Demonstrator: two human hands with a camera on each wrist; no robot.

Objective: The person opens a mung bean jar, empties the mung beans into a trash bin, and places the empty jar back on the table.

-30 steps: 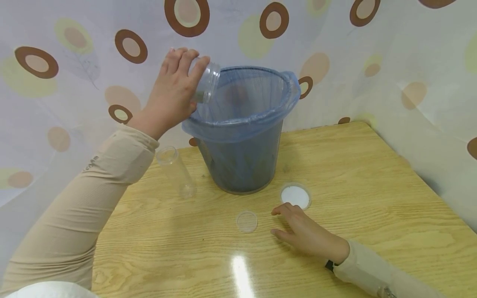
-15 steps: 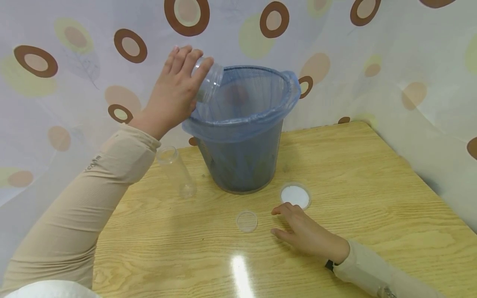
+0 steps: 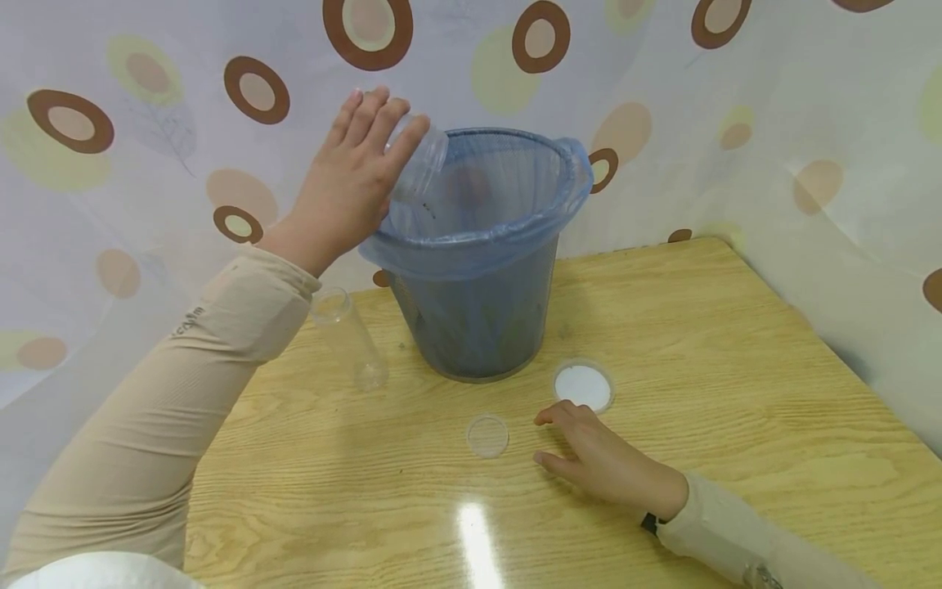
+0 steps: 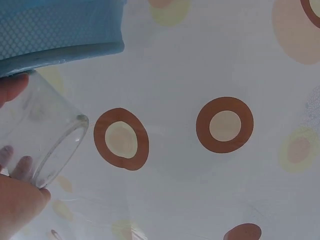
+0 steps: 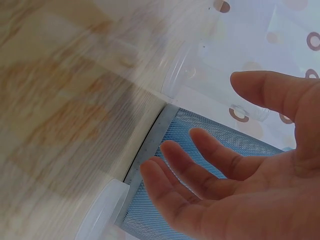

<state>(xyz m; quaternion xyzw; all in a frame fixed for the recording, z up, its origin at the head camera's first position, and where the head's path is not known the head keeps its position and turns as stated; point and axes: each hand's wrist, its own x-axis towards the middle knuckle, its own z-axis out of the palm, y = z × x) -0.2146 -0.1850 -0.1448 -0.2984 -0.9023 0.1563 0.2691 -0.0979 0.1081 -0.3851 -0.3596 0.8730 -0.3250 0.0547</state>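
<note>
In the head view my left hand [image 3: 346, 176] grips a clear plastic jar [image 3: 423, 168], tipped with its mouth over the left rim of a mesh trash bin [image 3: 478, 327] lined with a blue bag [image 3: 478, 254]. Small dark bits [image 3: 429, 210] show just below the jar's mouth. The left wrist view shows fingers and thumb wrapped round the jar [image 4: 50, 120]. My right hand [image 3: 599, 458] lies low at the table, fingers loosely bent and holding nothing. Just beyond its fingers is a round lid with a white disc [image 3: 583, 388]; to its left lies a clear lid [image 3: 487, 436].
A tall clear cylindrical container [image 3: 349, 339] stands on the wooden table [image 3: 331, 491], left of the bin. Behind the table hangs a patterned white sheet [image 3: 662, 106], which also runs along the right side.
My left hand has shifted slightly right and tilted the jar further down into the bin. Dark bits now appear under its mouth. The right hand has stayed in place.
</note>
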